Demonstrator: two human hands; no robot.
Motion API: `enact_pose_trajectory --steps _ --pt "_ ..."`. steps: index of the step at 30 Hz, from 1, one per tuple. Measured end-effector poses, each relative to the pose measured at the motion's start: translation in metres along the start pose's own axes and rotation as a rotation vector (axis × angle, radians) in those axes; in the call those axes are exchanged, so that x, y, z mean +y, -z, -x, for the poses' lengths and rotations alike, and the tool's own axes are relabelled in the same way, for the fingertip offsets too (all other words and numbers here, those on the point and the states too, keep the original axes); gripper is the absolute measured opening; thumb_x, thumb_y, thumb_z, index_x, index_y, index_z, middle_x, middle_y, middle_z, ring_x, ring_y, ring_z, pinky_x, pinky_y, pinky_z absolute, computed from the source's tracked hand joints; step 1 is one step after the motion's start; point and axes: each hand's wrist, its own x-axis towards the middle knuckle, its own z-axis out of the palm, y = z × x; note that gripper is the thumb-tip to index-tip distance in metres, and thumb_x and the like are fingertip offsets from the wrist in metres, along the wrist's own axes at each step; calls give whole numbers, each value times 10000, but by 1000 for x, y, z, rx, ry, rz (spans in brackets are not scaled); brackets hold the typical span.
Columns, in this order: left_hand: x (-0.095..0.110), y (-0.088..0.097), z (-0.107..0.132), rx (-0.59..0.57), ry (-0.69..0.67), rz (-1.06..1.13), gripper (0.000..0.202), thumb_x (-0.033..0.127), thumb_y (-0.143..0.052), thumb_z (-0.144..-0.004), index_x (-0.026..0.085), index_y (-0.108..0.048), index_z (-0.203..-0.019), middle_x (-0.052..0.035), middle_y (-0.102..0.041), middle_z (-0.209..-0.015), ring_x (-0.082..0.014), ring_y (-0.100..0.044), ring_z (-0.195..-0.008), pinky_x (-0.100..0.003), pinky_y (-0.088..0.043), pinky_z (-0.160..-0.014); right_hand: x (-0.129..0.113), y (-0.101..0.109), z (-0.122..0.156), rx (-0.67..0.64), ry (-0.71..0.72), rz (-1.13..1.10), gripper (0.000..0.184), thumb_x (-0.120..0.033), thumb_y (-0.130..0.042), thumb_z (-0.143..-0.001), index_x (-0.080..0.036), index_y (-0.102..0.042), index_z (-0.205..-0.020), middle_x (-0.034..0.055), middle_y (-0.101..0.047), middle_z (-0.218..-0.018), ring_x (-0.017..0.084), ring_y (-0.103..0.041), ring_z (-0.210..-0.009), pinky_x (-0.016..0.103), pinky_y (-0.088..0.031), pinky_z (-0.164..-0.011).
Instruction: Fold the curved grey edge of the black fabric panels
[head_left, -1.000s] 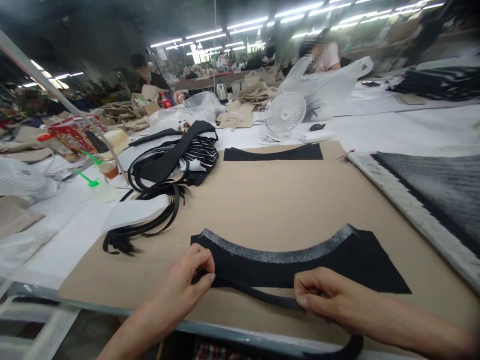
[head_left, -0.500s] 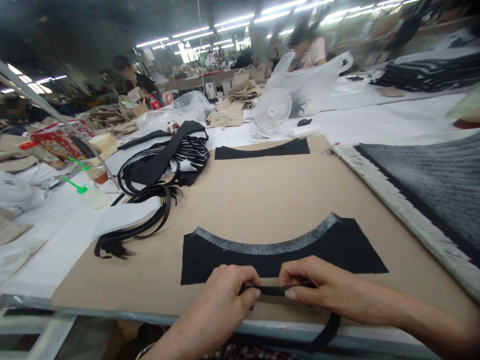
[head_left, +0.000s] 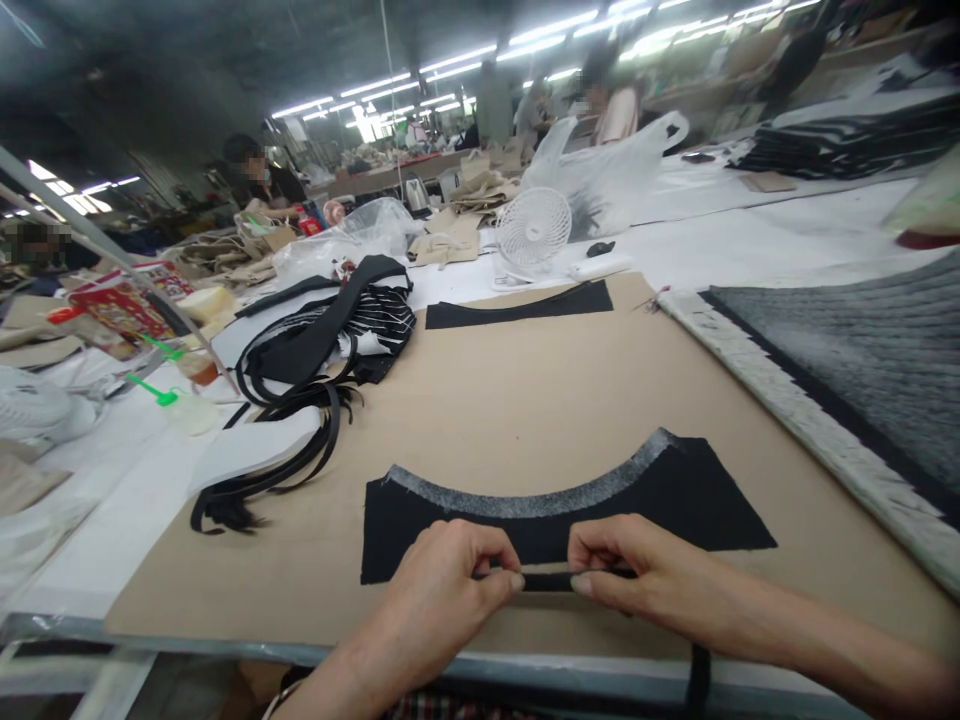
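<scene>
Head view: at bottom centre of the frame, the left hand (head_left: pixel 457 575) and the right hand (head_left: pixel 634 572) hold a narrow black fabric strip (head_left: pixel 547 582). Each grip is clamped on it, thumb against fingers; a short, straight span shows between them. This span runs just below the lower edge of a flat black fabric panel (head_left: pixel 690 505), whose concave upper edge carries a grey textured band (head_left: pixel 525 506). The panel lies on a smooth tan sheet (head_left: pixel 517 380) over the white-covered worktop (head_left: pixel 712 245). A dark length (head_left: pixel 698 680) hangs below the right wrist; from where I stand, its connection to the strip cannot be determined. Upper centre: a white round fan (head_left: pixel 534 230).
</scene>
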Motion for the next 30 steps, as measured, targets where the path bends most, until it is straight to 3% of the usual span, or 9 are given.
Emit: enact_pose_trajectory --steps 3,7,13,19,30 --pt "-3 -6 -5 -15 38 12 168 325 -582 -742 226 -716 -714 53 -410 -527 -104 -355 -528 -254 -183 -510 7 -3 0 -18 -41 7 124 -243 -606 -830 -151 -611 -746 -30 -503 -600 110 -411 -577 209 -267 -527" --pt "-6 -9 -15 -3 54 15 181 374 -603 -740 233 -709 -696 49 -443 -538 -109 -361 -537 -259 -184 -515 6 -3 -5 0 -106 96 168 -142 -540 -849 -157 -596 -692 -29 -523 -601 112 -414 -575 232 -222 -504" --pt "1 0 -30 121 37 -118 169 304 -551 -757 219 -653 -652 18 -567 -643 -148 -485 -649 -276 -233 -603 -6 3 -17 79 -144 230 167 -221 -570 -903 -186 -609 -744 -11 -563 -684 148 -471 -651 250 -243 -558" --pt "0 -2 -47 126 50 -86 130 293 -551 -745 216 -612 -660 28 -511 -571 -146 -458 -584 -279 -227 -567 -8 9 -27 86 -187 335 184 -202 -519 -924 -190 -596 -758 5 -599 -717 166 -523 -683 269 -241 -585" --pt "6 -8 -63 149 71 -93 110 270 -553 -751 229 -652 -725 21 -538 -596 -158 -491 -613 -288 -224 -594 -2 15 -34 115 -194 433 181 -202 -509 -942 -194 -587 -780 15 -602 -721 187 -558 -696 283 -253 -593"
